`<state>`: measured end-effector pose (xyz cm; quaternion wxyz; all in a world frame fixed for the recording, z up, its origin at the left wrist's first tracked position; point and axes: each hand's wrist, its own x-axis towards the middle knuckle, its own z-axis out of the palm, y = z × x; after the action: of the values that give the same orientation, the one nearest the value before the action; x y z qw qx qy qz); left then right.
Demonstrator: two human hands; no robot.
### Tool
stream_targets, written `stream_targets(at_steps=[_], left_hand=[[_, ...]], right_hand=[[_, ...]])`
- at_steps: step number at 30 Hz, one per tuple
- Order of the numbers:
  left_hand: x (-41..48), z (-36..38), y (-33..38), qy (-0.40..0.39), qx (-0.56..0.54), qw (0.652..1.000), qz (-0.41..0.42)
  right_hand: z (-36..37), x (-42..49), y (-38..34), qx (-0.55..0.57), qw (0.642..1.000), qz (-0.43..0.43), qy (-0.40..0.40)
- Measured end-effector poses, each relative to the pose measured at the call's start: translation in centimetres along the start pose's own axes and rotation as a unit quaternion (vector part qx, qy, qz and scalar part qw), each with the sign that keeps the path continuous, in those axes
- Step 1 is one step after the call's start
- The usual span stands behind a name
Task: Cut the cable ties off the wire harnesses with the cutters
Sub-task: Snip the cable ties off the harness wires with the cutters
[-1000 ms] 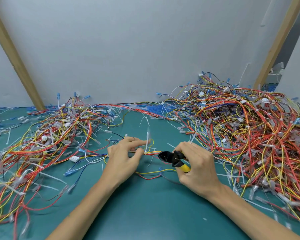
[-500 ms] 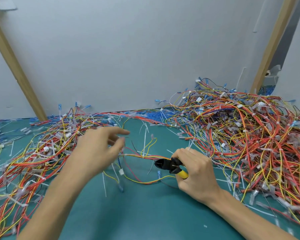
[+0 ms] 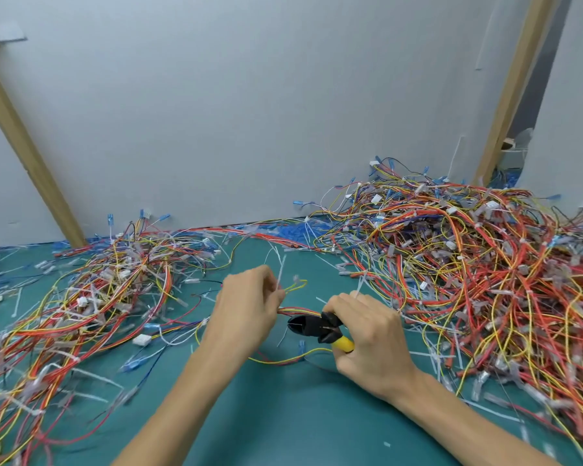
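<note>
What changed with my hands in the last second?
The left hand let go of the harness, swung off to the left, then came back right and now grips it again beside the cutters. The right hand kept holding the cutters in place.

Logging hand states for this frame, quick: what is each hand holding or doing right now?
Left hand: fingers curled, holding the wire harness.
Right hand: grips the cutters.
</note>
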<state>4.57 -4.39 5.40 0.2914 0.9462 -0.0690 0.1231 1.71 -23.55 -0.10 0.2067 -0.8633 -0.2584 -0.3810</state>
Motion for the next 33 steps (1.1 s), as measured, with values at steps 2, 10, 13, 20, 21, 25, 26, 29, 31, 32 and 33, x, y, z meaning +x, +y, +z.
stream_targets(at_steps=[2,10,13,20,21,25,26,29,31,32,33], left_hand=[[-0.3,0.0,-0.4,0.075,-0.035,0.994,0.070],[-1.9,1.4,-3.2,0.090,-0.132,0.953,0.257],[-1.7,1.7,-4.5,0.037,-0.120,0.960,0.249],[-1.4,3.9,-6.5,0.009,-0.046,0.979,0.196],[-1.2,4.0,-6.8,0.021,-0.020,0.981,0.192],[-0.6,3.4,-8.2,0.045,0.035,0.988,0.145],[-0.6,3.3,-8.4,0.033,0.014,0.990,0.139],[-0.9,2.8,-8.6,0.009,-0.062,0.988,0.142],[-1.1,2.5,-8.7,0.011,-0.100,0.984,0.146],[-1.2,2.2,-8.8,0.010,-0.107,0.983,0.148],[-1.2,2.0,-8.8,0.005,-0.110,0.983,0.149]], right_hand=[[0.2,-0.1,0.1,0.025,0.999,0.041,0.001],[0.9,-0.4,1.1,0.113,0.982,0.153,0.009],[0.9,-0.3,1.1,0.117,0.981,0.156,0.014],[0.8,-0.5,0.5,0.107,0.987,0.118,-0.037],[0.8,-0.5,0.5,0.106,0.987,0.119,-0.037],[1.0,-0.5,0.7,0.108,0.986,0.125,-0.029],[1.0,-0.5,0.7,0.108,0.986,0.123,-0.029],[1.0,-0.4,0.8,0.105,0.986,0.127,-0.016],[0.9,-0.3,0.8,0.106,0.984,0.141,-0.002],[0.9,-0.3,0.8,0.108,0.982,0.156,-0.003],[0.9,-0.3,0.9,0.112,0.979,0.171,-0.008]])
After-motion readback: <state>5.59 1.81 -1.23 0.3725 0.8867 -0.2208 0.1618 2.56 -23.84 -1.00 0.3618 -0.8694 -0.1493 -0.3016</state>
